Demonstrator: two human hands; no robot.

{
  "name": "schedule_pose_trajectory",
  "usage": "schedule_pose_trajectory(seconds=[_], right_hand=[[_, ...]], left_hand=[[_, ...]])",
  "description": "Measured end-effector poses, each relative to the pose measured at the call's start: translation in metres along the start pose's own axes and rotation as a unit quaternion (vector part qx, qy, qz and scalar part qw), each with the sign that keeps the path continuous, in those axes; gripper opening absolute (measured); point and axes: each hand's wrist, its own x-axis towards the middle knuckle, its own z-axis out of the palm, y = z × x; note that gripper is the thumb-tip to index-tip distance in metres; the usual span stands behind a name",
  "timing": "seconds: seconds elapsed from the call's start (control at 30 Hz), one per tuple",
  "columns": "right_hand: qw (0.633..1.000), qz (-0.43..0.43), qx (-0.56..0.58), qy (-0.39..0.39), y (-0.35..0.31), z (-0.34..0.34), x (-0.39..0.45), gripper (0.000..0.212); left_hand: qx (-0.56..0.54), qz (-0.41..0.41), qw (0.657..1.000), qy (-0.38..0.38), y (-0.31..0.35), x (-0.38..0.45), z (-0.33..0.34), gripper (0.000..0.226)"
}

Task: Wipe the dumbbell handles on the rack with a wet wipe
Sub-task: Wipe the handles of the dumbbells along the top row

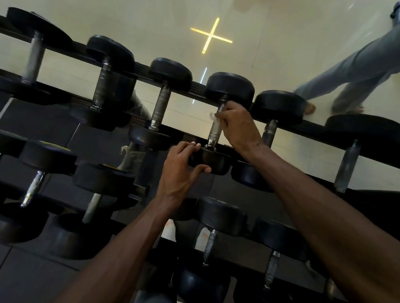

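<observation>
A glowing yellow cross (211, 35) reflects on the glossy pale floor (133, 11), near a bystander's grey trouser legs (365, 68).

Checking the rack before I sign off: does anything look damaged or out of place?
Nothing stands out. The dumbbells sit in rows on the rack; right hand wipes one handle with the wipe, left hand steadies its head.

I can read no text, number or brand on the dumbbells (219, 126) or the rack (314, 126) here.
</observation>
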Motion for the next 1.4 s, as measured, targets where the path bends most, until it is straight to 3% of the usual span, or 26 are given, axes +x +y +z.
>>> schedule_pose_trajectory(seconds=[0.07,0.17,0.37,0.5,0.67,0.87,1.2,1.3,1.4], right_hand=[[0.997,-0.052,-0.031,-0.051,-0.005,0.004,-0.002,0.019],[0.962,-0.163,-0.072,-0.207,-0.016,-0.001,-0.017,0.015],[0.99,-0.077,-0.102,-0.062,0.005,-0.006,0.013,0.024],[0.973,-0.162,-0.077,-0.143,-0.01,0.002,-0.015,0.025],[0.967,-0.166,-0.041,-0.187,0.005,0.004,-0.02,0.019],[0.933,-0.197,-0.06,-0.295,0.001,-0.008,-0.007,0.015],[0.949,-0.135,-0.061,-0.277,-0.022,0.004,0.004,0.013],[0.973,-0.089,-0.007,-0.214,-0.014,0.007,-0.013,0.014],[0.988,0.019,0.107,-0.106,-0.003,0.007,-0.036,0.011]], left_hand=[[0.003,0.001,1.0,-0.004,0.0,0.0,0.0,0.06],[-0.002,0.0,1.0,-0.01,-0.001,-0.001,-0.001,0.059],[-0.001,0.002,1.0,-0.007,-0.001,0.0,-0.002,0.061],[-0.001,0.003,1.0,-0.01,-0.002,0.0,-0.002,0.062],[-0.005,0.003,1.0,-0.012,-0.003,0.0,-0.003,0.06],[-0.003,0.001,1.0,-0.011,-0.004,0.001,-0.002,0.061],[-0.004,0.004,1.0,-0.01,-0.004,0.002,-0.001,0.064],[-0.007,0.0,1.0,-0.012,-0.001,0.001,-0.003,0.064],[-0.008,-0.001,1.0,-0.009,-0.002,0.0,-0.003,0.062]])
